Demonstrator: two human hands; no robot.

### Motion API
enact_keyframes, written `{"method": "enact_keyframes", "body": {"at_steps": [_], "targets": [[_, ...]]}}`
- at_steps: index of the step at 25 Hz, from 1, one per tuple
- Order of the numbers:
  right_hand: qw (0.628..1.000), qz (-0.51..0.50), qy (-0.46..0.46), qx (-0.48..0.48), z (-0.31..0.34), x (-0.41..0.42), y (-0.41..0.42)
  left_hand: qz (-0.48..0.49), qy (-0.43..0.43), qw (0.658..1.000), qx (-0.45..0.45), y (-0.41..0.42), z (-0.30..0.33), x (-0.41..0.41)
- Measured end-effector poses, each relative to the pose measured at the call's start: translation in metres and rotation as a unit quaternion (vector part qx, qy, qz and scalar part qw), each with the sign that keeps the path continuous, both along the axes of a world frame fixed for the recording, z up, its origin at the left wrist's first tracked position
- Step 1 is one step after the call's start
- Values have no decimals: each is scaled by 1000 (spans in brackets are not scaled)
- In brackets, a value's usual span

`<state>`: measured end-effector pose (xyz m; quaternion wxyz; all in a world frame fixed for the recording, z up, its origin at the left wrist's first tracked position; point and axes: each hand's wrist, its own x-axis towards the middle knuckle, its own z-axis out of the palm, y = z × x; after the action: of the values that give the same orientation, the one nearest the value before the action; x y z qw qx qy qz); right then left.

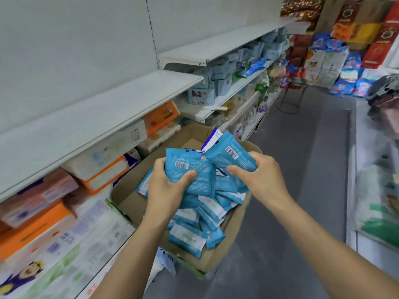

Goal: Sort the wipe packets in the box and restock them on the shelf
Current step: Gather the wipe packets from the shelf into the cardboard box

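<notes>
Both hands are above the cardboard box (pixel 138 203), and each one holds blue wipe packets. The left hand (pixel 166 186) grips a packet (pixel 190 171) with the thumb across its printed face and the fingers curled behind it. The right hand (pixel 257 173) grips a second packet (pixel 231 156), which is tilted with its long axis going up and to the left. The two packets touch between the hands. Below the hands, more loose packets (pixel 205 214) lie mixed in the box. The bare white shelf (pixel 103 117) lies to the left of the hands and higher, so the left hand is nearer to it, I think.
</notes>
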<state>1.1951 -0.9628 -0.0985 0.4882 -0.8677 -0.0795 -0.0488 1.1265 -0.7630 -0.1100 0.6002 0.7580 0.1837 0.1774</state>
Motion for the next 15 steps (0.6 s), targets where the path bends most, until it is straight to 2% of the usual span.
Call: {"method": "enact_keyframes", "body": {"at_steps": [9,15], "targets": [[987,122,98,-30,-58,147,35,81,97,991,-35,15,-59,110],[936,278,184,-112,-109,247,57,204,180,957,-106,2,-123,163]]}}
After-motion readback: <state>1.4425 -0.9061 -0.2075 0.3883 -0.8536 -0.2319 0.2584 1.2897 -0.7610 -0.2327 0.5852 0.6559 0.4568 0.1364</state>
